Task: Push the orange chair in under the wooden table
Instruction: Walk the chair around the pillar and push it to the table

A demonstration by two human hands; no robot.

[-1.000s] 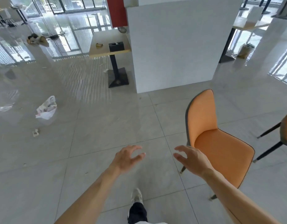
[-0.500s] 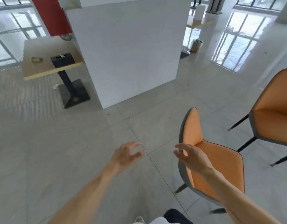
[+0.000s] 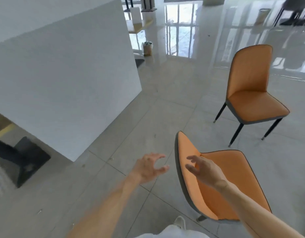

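1. The grey tiled floor (image 3: 148, 107) fills most of the view, glossy and full of window reflections farther away.
2. A big white block wall (image 3: 62, 69) stands on the floor, up and to the left of the near orange chair, well apart from it.
3. The near orange chair (image 3: 225, 189), the landmark here, sits low in the view just right of centre. Its backrest edge points up and left, its seat spreads to the right, and one dark leg shows beneath it.
4. A second orange chair (image 3: 251, 93) stands upright on black legs above and to the right of the near chair, apart from it, seat turned toward the viewer.
5. The wooden table (image 3: 2, 130) shows only as a pale edge strip far left of the near chair, partly hidden by the wall; its black base (image 3: 21, 158) rests on the floor below it. The near chair is well apart from it, not under it.
6. The right hand (image 3: 205, 170) hovers over the near chair's backrest, fingers spread and loosely bent, holding nothing; I cannot tell whether it touches the chair.
7. The left hand (image 3: 148, 167) hangs in the air just left of the backrest edge, fingers apart and curved like a claw, gripping nothing.
8. A small bin (image 3: 147, 48) stands far above the near chair, past the wall's corner.
9. A white shoe tip (image 3: 180, 222) shows just below and left of the near chair.
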